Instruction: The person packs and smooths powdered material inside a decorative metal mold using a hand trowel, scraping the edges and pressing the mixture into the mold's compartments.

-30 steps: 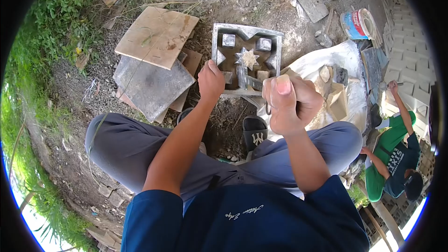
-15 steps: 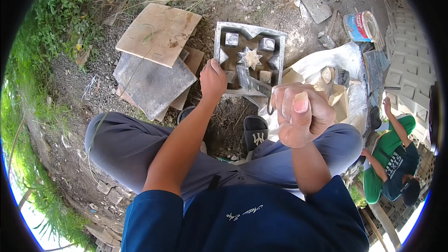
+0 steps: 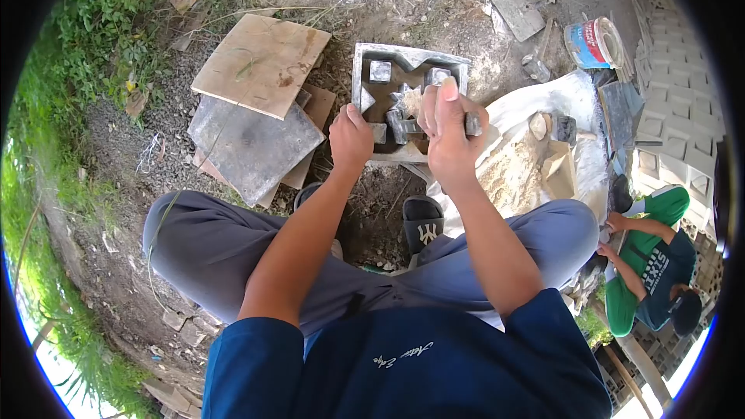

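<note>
A square grey metal mould (image 3: 409,52) lies on the ground ahead of me, with raised blocks, pointed side pieces and a star shape inside. My left hand (image 3: 351,138) is closed on its left wall near the lower corner. Above the mould's lower right part, my right hand (image 3: 452,132) is wrapped round a flat grey metal scraper (image 3: 399,127). The blade reaches down beside the star, and the other end sticks out at the right of the fist. Pale sandy material lies on the star, partly hidden by my right hand.
Thin boards (image 3: 260,62) and a dark slab (image 3: 252,143) are stacked on the left. A white sack (image 3: 574,97) with sandy powder (image 3: 508,174) lies on the right, below a paint bucket (image 3: 596,44). Another person (image 3: 656,264) sits at the far right, near stacked patterned blocks (image 3: 671,101).
My right hand has moved away from me and left, over the mould, bringing the scraper with it. My left hand stays on the mould wall. The other person's raised hand has come down.
</note>
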A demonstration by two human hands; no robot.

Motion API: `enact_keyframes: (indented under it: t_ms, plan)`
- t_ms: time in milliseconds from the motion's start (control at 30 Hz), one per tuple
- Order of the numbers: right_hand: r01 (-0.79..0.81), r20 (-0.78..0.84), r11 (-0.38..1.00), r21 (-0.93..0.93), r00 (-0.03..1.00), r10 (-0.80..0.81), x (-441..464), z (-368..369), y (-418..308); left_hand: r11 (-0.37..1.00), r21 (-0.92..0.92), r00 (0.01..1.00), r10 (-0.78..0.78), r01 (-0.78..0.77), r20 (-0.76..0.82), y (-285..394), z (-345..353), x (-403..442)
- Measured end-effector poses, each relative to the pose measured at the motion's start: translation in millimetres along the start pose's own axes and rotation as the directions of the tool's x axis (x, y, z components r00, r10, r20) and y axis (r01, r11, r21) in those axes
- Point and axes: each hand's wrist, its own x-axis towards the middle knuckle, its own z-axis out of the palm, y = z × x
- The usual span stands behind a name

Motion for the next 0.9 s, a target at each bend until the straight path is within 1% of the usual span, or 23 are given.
enact_keyframes:
  t_ms: [33,67,100,133,200,233,267,333,467,533,600,633,667,700,733,800,833,867,900]
  plan:
    - [0.096,-0.061,0.983,0.157,0.994,-0.088,0.3,3.6,-3.8,1.000,0.003,1.000,-0.018,0.018,0.014,0.0,-0.8,-0.1]
    - [0.199,-0.134,0.932,0.302,0.977,-0.165,2.5,6.6,-9.0,1.000,-0.001,1.000,-0.019,0.019,0.011,0.5,-1.0,0.6]
    - [0.214,0.107,0.952,0.221,0.964,-0.242,9.8,-6.7,-16.9,0.999,-0.028,0.999,-0.042,0.043,0.027,-0.4,-1.0,1.4]
    - [0.212,0.112,0.952,0.221,0.964,-0.241,13.1,-2.0,-26.0,0.996,-0.053,0.997,-0.066,0.069,0.043,-1.5,-1.9,1.7]
    - [0.385,0.219,0.915,0.121,0.889,-0.403,19.7,8.6,-44.7,0.994,-0.070,0.996,-0.077,0.081,0.045,-3.3,-2.3,1.5]
    - [0.284,0.164,0.957,0.063,0.943,-0.291,16.9,11.6,-49.6,0.993,-0.085,0.995,-0.081,0.085,0.051,-3.6,-1.8,3.0]
    - [0.290,0.165,0.955,0.065,0.941,-0.297,17.6,11.6,-48.0,0.993,-0.086,0.996,-0.076,0.080,0.047,-3.8,-1.5,4.2]
    - [0.251,0.192,0.957,0.146,0.942,-0.276,19.4,11.1,-43.6,0.989,-0.114,0.995,-0.087,0.093,0.053,-3.6,-2.6,4.0]
    - [0.255,0.192,0.963,0.084,0.945,-0.267,16.2,23.0,-52.3,0.977,-0.157,0.988,-0.138,0.147,0.071,-7.0,-1.3,4.3]
    - [0.258,0.205,0.962,0.083,0.941,-0.270,17.0,26.9,-50.9,0.981,-0.140,0.990,-0.126,0.133,0.059,-7.7,-2.3,5.7]
    - [0.241,0.148,0.970,0.021,0.959,-0.242,19.3,27.6,-38.8,0.978,-0.138,0.985,-0.140,0.154,0.105,-7.5,-3.9,4.4]
    - [0.239,0.156,0.971,-0.004,0.959,-0.236,24.9,18.6,-8.3,0.978,-0.142,0.984,-0.138,0.153,0.110,-7.8,-2.1,1.9]
    - [0.204,0.059,0.972,-0.114,0.978,-0.198,26.8,27.3,4.3,0.978,-0.158,0.990,-0.128,0.137,0.063,-8.3,0.9,0.3]
    - [0.164,0.042,0.971,-0.173,0.986,-0.159,23.4,29.7,-10.9,0.978,-0.172,0.993,-0.114,0.115,0.013,-8.0,2.4,4.2]
    - [0.123,0.023,0.966,-0.227,0.992,-0.121,21.0,35.0,-31.0,0.980,-0.173,0.995,-0.104,0.103,0.005,-5.2,1.6,12.7]
    - [0.358,0.113,0.930,-0.076,0.930,-0.349,16.9,38.9,-53.6,0.989,-0.118,0.996,-0.081,0.085,0.041,-11.3,0.7,3.1]
    - [0.300,0.110,0.946,-0.122,0.951,-0.288,18.8,33.0,-50.5,0.984,-0.148,0.993,-0.095,0.104,0.066,-14.5,0.8,3.2]
    - [0.212,0.053,0.962,-0.172,0.977,-0.206,22.5,29.5,-28.1,0.983,-0.154,0.994,-0.093,0.101,0.062,-13.2,-0.1,3.8]
    - [0.173,0.056,0.967,-0.186,0.985,-0.165,27.6,31.3,-5.0,0.980,-0.172,0.994,-0.093,0.101,0.053,-13.8,1.1,4.3]
